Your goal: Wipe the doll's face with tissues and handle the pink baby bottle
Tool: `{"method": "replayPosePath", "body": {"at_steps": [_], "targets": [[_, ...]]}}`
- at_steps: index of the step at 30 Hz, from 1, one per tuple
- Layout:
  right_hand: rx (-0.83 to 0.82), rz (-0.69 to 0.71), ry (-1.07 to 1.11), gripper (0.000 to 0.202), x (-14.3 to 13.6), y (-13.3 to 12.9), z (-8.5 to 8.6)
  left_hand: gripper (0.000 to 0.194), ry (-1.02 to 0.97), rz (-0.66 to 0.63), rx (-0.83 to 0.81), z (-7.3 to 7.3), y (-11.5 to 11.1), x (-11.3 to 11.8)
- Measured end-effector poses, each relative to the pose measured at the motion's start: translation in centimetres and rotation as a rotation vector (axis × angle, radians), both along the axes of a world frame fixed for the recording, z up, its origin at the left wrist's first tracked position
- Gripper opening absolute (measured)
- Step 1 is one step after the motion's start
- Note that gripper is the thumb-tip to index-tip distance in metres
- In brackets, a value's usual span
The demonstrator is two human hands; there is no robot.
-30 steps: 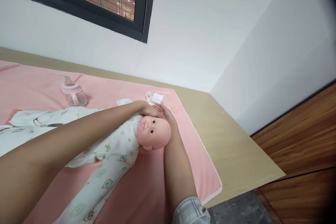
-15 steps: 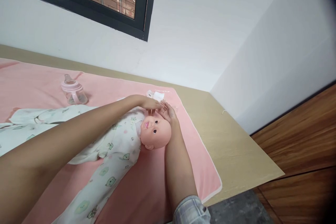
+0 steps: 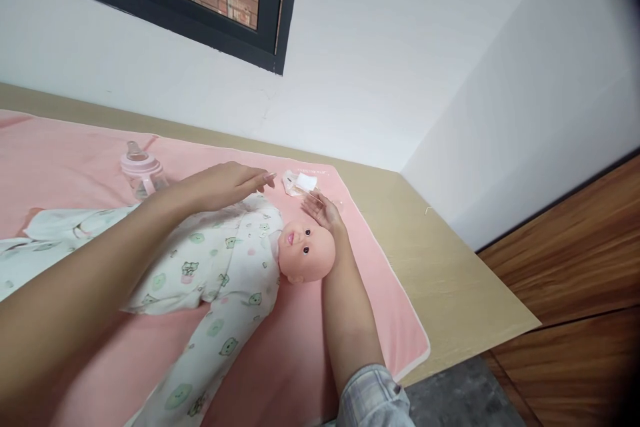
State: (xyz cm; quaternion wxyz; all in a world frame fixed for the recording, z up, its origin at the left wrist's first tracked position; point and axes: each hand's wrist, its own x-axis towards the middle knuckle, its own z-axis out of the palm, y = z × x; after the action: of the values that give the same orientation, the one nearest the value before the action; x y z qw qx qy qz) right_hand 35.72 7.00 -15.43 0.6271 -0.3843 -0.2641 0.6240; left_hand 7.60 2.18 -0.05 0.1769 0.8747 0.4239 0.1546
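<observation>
A baby doll (image 3: 311,255) lies on its back, its head to the right, in a white outfit (image 3: 235,253) printed with green bears. My left hand (image 3: 235,183) hovers over the doll's far shoulder, fingers stretched out and holding nothing. My right forearm lies along the crown of the doll's head. Just past the head, my right hand (image 3: 323,210) rests palm up, open, its fingers loosely bent. Its fingertips are close to a small clear packet (image 3: 290,181) with a white piece (image 3: 306,182) and thin sticks, too small to name.
A pink baby bottle (image 3: 140,170) stands on the pink mat (image 3: 300,340), partly behind my left arm. Under the mat is a light wooden tabletop (image 3: 440,293). A white wall (image 3: 360,60) with a dark-framed window (image 3: 275,13) rises behind. Wood-grain panels (image 3: 575,240) stand at the right.
My left hand has moved left, away from my right hand and the far side of the doll's head. The packet and my right palm now show more. The view has shifted slightly.
</observation>
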Motion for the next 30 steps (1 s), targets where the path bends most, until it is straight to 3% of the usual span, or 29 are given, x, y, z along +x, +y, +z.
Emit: {"method": "replayPosePath", "body": {"at_steps": [9, 20, 25, 30], "targets": [[0.077, -0.200, -0.150, 0.014, 0.2, 0.0, -0.1, 0.066, -0.039, 0.034, 0.051, -0.2, -0.8, -2.5], [0.072, -0.115, -0.111, 0.016, -0.2, 0.5, -0.1, 0.060, -0.128, 0.073, 0.066, 0.4, -0.2, -5.1], [0.118, -0.146, -0.029, 0.013, -0.1, -0.2, 0.9, 0.060, -0.139, 0.071, 0.080, 0.7, -0.5, -5.1], [0.202, -0.208, -0.035, 0.004, 0.7, -1.3, 3.2, 0.060, -0.170, 0.039, 0.075, 0.7, -0.8, -4.7]]}}
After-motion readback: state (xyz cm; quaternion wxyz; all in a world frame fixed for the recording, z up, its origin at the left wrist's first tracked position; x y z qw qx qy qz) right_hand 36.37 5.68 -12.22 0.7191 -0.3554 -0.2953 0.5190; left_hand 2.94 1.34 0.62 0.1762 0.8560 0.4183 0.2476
